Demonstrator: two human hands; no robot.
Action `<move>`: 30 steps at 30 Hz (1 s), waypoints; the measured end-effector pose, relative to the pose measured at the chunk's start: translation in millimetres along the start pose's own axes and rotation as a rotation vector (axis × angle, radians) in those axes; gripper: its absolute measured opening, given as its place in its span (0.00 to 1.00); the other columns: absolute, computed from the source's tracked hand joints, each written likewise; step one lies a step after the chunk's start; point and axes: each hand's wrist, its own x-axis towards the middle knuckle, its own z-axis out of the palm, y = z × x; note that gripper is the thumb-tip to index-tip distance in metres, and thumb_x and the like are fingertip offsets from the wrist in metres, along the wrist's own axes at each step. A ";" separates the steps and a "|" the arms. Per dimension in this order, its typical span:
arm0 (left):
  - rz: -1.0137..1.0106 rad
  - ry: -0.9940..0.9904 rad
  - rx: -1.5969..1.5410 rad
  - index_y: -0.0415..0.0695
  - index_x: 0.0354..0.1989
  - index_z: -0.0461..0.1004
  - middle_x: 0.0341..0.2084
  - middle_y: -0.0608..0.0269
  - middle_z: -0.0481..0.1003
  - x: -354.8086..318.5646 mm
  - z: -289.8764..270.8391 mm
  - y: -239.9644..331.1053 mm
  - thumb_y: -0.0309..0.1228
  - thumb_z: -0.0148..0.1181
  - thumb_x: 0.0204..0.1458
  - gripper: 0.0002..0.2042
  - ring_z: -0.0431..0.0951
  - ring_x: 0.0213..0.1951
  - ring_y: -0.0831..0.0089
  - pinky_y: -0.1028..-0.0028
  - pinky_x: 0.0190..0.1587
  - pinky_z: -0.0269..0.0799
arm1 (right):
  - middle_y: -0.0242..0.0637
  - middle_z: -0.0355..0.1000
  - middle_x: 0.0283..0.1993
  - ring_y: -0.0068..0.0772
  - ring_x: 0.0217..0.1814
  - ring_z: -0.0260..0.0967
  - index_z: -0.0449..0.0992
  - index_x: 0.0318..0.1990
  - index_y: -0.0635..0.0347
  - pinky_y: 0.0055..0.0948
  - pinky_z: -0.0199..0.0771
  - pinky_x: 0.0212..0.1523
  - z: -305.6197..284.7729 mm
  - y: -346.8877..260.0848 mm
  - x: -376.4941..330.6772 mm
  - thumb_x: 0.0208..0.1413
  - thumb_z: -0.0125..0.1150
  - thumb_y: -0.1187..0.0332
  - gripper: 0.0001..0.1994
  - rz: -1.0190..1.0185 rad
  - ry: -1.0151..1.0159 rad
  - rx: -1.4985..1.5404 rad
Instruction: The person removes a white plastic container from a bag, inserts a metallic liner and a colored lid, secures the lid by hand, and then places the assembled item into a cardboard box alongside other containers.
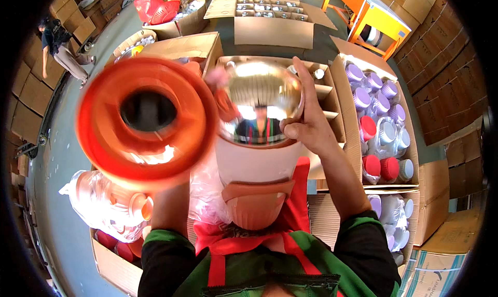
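Note:
My right hand [309, 121] grips the rim of a shiny silver glass liner [262, 102] that sits in a pale flask body [257, 164] with an orange spout, held against my apron. My left hand [171, 206] holds up a blurred orange ring-shaped collar [148, 118] with a dark round hole, close to the camera and left of the flask. The fingers of the left hand are mostly hidden behind the collar.
Open cardboard boxes [345, 97] surround me: one ahead with dividers, one at right with purple, red and white lids [378, 136]. Plastic-wrapped flask bodies [106, 198] lie at lower left. A person [59, 48] stands far left. An orange table [371, 16] is at the back.

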 end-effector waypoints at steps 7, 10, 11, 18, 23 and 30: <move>0.194 -0.121 -0.501 0.57 0.64 0.55 0.64 0.48 0.50 -31.9 13.7 -55.2 0.53 0.41 0.57 0.28 0.49 0.65 0.48 0.54 0.64 0.48 | 0.35 0.67 0.48 0.27 0.51 0.64 0.65 0.57 0.59 0.25 0.64 0.50 -7.1 -34.1 25.2 0.43 0.66 0.61 0.31 0.263 -0.447 -0.473; 0.186 -0.097 -0.631 0.44 0.64 0.53 0.62 0.47 0.56 -32.9 11.3 -56.3 0.53 0.45 0.55 0.33 0.57 0.63 0.58 0.63 0.51 0.71 | 0.35 0.69 0.45 0.25 0.46 0.65 0.65 0.57 0.59 0.26 0.66 0.46 -12.9 -44.3 40.5 0.43 0.66 0.61 0.31 0.309 -0.598 -0.561; 0.186 -0.129 -0.549 0.44 0.64 0.53 0.62 0.47 0.56 -32.5 9.4 -53.6 0.53 0.45 0.55 0.33 0.57 0.63 0.58 0.63 0.51 0.71 | 0.36 0.69 0.46 0.25 0.47 0.65 0.65 0.57 0.58 0.27 0.66 0.47 -16.1 -44.1 45.6 0.43 0.66 0.61 0.31 0.300 -0.698 -0.593; 0.186 -0.180 -0.538 0.41 0.62 0.55 0.61 0.51 0.58 -33.4 9.9 -46.0 0.55 0.42 0.55 0.34 0.62 0.59 0.62 0.65 0.51 0.69 | 0.36 0.71 0.48 0.26 0.37 0.69 0.60 0.61 0.62 0.26 0.68 0.49 -20.8 -27.4 75.0 0.40 0.62 0.76 0.35 0.205 -0.938 -0.190; 0.229 -0.128 -0.407 0.39 0.58 0.59 0.57 0.53 0.64 -34.4 15.9 -48.9 0.52 0.40 0.58 0.29 0.62 0.59 0.64 0.66 0.61 0.55 | 0.37 0.68 0.30 0.33 0.32 0.69 0.65 0.56 0.62 0.30 0.68 0.35 -5.0 -34.2 69.9 0.38 0.64 0.63 0.33 0.082 -0.865 -0.771; 0.212 -0.080 -0.430 0.35 0.58 0.59 0.55 0.47 0.64 -30.4 15.6 -49.7 0.42 0.43 0.60 0.24 0.62 0.59 0.62 0.64 0.61 0.56 | 0.41 0.71 0.43 0.38 0.42 0.72 0.66 0.54 0.60 0.34 0.70 0.41 -6.0 -28.4 77.2 0.31 0.70 0.53 0.39 0.095 -0.885 -0.631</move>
